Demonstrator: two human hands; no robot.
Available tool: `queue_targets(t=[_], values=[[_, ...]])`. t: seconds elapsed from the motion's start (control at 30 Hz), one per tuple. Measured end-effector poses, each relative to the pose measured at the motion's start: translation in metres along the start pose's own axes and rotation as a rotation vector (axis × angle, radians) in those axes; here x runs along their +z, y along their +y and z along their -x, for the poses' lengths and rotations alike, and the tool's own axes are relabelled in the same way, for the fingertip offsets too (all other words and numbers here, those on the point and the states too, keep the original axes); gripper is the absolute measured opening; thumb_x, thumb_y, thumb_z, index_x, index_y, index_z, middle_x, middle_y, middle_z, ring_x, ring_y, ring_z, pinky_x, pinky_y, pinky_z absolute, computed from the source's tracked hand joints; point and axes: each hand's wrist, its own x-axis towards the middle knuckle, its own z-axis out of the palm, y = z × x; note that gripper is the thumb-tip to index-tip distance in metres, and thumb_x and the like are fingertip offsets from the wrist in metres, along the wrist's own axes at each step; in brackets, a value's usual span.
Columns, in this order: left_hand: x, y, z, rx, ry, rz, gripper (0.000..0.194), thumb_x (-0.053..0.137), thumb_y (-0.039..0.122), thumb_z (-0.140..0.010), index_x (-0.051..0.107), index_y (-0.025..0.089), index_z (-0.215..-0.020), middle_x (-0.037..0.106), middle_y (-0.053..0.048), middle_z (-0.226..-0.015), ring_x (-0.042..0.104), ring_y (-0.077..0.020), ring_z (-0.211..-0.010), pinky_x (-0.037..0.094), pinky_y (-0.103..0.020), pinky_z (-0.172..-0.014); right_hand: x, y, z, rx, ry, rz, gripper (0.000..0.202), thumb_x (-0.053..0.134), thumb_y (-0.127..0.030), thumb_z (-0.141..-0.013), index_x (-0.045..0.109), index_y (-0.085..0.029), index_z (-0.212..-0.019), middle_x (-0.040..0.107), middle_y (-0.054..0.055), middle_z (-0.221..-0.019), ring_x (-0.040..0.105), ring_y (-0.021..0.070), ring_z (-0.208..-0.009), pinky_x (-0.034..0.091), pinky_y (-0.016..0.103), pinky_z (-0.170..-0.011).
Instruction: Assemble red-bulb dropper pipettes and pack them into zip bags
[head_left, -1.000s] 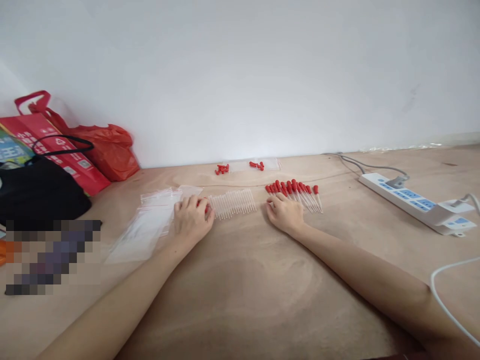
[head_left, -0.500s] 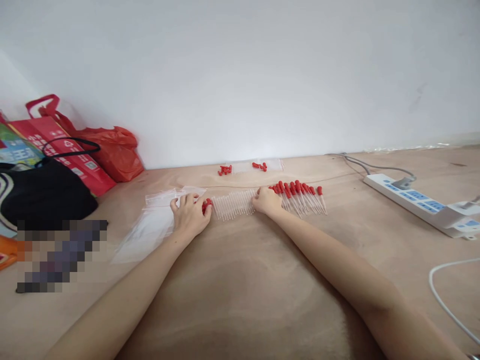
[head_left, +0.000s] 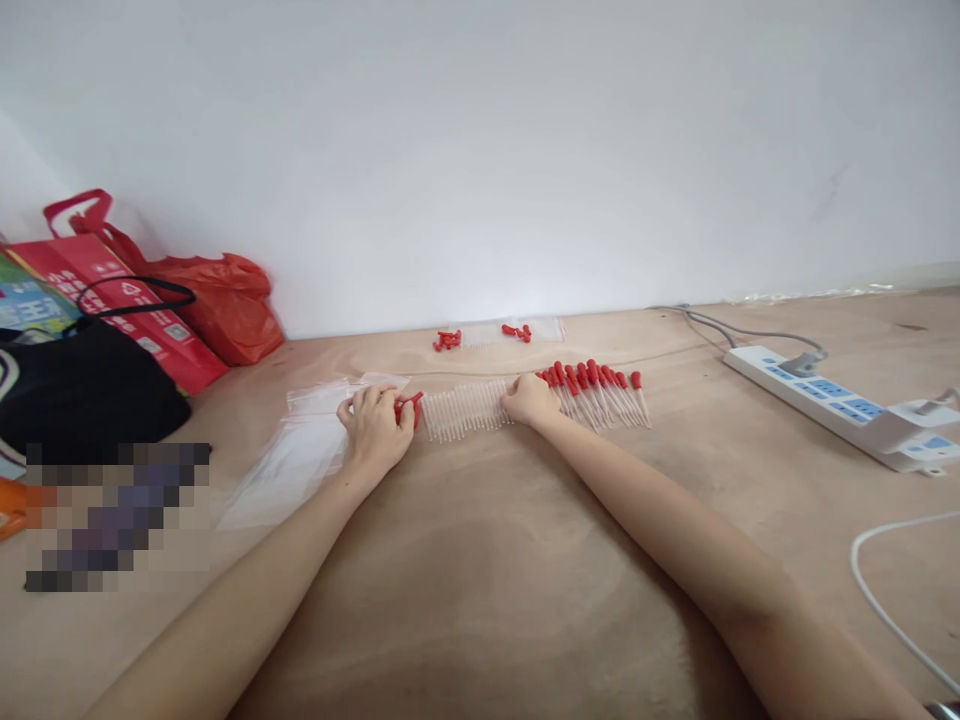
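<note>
My left hand (head_left: 373, 420) is closed, thumb and forefinger on a red rubber dropper bulb (head_left: 414, 399). More red bulbs lie partly hidden beneath its fingers, beside clear zip bags (head_left: 300, 455). Just right of it, a row of thin clear dropper tubes (head_left: 461, 411) lies side by side on the wooden surface. At the right end of that row my right hand (head_left: 531, 398) has its fingers curled together, touching the tubes; its fingertips hide whatever may be between them. Several droppers with red bulbs fitted (head_left: 600, 385) lie fanned out right of this hand.
Loose red bulbs (head_left: 448, 340) and a flat clear bag (head_left: 551, 330) with further bulbs lie near the wall. A power strip (head_left: 832, 400) and a white cable (head_left: 862, 570) are at right. Red bags (head_left: 225, 310) and a black bag (head_left: 97, 390) stand at left.
At my left hand, a red bulb now sticks up between thumb and forefinger, and the hand has tilted slightly. The right hand stays at the tube row. The whole view has shifted a little.
</note>
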Motion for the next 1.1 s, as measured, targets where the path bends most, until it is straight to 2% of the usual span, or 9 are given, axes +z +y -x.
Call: queue_targets(t=[0.07, 0.13, 0.23, 0.3, 0.43, 0.67, 0.83, 0.93, 1.1], values=[[-0.007, 0.008, 0.003, 0.055, 0.061, 0.056, 0.017, 0.043, 0.023, -0.079, 0.058, 0.016, -0.080, 0.059, -0.011, -0.098, 0.047, -0.0285, -0.097, 0.028, -0.045, -0.084, 0.000, 0.000, 0.000, 0.008, 0.003, -0.003, 0.032, 0.052, -0.023, -0.068, 0.059, -0.014, -0.098, 0.062, 0.014, -0.096, 0.058, 0.0252, -0.092, 0.045, 0.034, -0.070], [-0.014, 0.018, 0.009, 0.175, 0.050, 0.163, 0.015, 0.043, 0.022, -0.080, 0.056, 0.016, -0.082, 0.060, -0.009, -0.094, 0.050, -0.0253, -0.093, 0.031, -0.042, -0.083, 0.000, 0.000, -0.001, 0.014, 0.007, -0.003, 0.033, 0.053, -0.023, -0.067, 0.059, -0.014, -0.098, 0.062, 0.014, -0.097, 0.058, 0.0256, -0.092, 0.045, 0.034, -0.070], [-0.022, 0.035, 0.027, 0.402, -0.157, 0.368, 0.014, 0.040, 0.022, -0.082, 0.053, 0.017, -0.084, 0.060, -0.006, -0.081, 0.053, -0.0196, -0.078, 0.039, -0.034, -0.074, 0.000, 0.000, -0.002, 0.013, 0.008, 0.003, 0.031, 0.053, -0.023, -0.066, 0.060, -0.014, -0.095, 0.062, 0.014, -0.096, 0.059, 0.0260, -0.091, 0.045, 0.034, -0.070], [-0.024, 0.044, 0.038, 0.473, -0.274, 0.448, 0.012, 0.041, 0.020, -0.081, 0.052, 0.017, -0.082, 0.058, -0.005, -0.078, 0.053, -0.0182, -0.075, 0.041, -0.031, -0.070, 0.000, 0.000, -0.004, 0.009, 0.008, 0.007, 0.029, 0.054, -0.023, -0.066, 0.061, -0.014, -0.092, 0.063, 0.014, -0.095, 0.059, 0.0260, -0.090, 0.045, 0.034, -0.070], [-0.021, 0.051, 0.049, 0.494, -0.382, 0.507, 0.016, 0.040, 0.017, -0.081, 0.054, 0.017, -0.089, 0.056, -0.005, -0.082, 0.053, -0.0173, -0.076, 0.043, -0.030, -0.069, 0.001, 0.001, -0.005, 0.004, 0.010, 0.004, 0.027, 0.053, -0.025, -0.067, 0.062, -0.014, -0.090, 0.063, 0.014, -0.094, 0.059, 0.0263, -0.090, 0.045, 0.035, -0.070], [-0.017, 0.052, 0.047, 0.458, -0.357, 0.576, 0.018, 0.044, 0.022, -0.084, 0.061, 0.018, -0.088, 0.055, -0.004, -0.082, 0.053, -0.0148, -0.073, 0.044, -0.027, -0.067, 0.002, 0.002, -0.003, -0.001, 0.013, -0.045, 0.025, 0.054, -0.025, -0.066, 0.063, -0.016, -0.087, 0.064, 0.012, -0.092, 0.059, 0.0254, -0.090, 0.044, 0.034, -0.069], [-0.019, 0.052, 0.047, 0.427, -0.395, 0.605, 0.016, 0.040, 0.021, -0.086, 0.056, 0.018, -0.085, 0.055, -0.004, -0.083, 0.054, -0.0153, -0.078, 0.043, -0.028, -0.072, -0.002, 0.008, 0.001, -0.061, 0.016, -0.101, 0.023, 0.049, -0.026, -0.071, 0.063, -0.018, -0.086, 0.065, 0.009, -0.090, 0.059, 0.0207, -0.087, 0.043, 0.028, -0.068], [-0.019, 0.050, 0.048, 0.387, -0.404, 0.610, 0.013, 0.038, 0.020, -0.086, 0.051, 0.018, -0.087, 0.057, -0.003, -0.084, 0.054, -0.0160, -0.080, 0.042, -0.029, -0.073, -0.006, 0.021, 0.012, -0.200, 0.051, -0.145, 0.024, 0.044, -0.022, -0.075, 0.061, -0.016, -0.091, 0.064, 0.006, -0.085, 0.058, 0.0157, -0.081, 0.041, 0.024, -0.069], [-0.019, 0.049, 0.047, 0.356, -0.367, 0.596, 0.010, 0.039, 0.020, -0.085, 0.049, 0.019, -0.089, 0.059, -0.003, -0.085, 0.054, -0.0172, -0.080, 0.041, -0.031, -0.072, -0.012, 0.058, 0.048, -0.718, 0.161, -0.206, 0.022, 0.038, -0.018, -0.081, 0.057, -0.014, -0.090, 0.057, 0.006, -0.077, 0.053, 0.0144, -0.073, 0.041, 0.025, -0.067]])
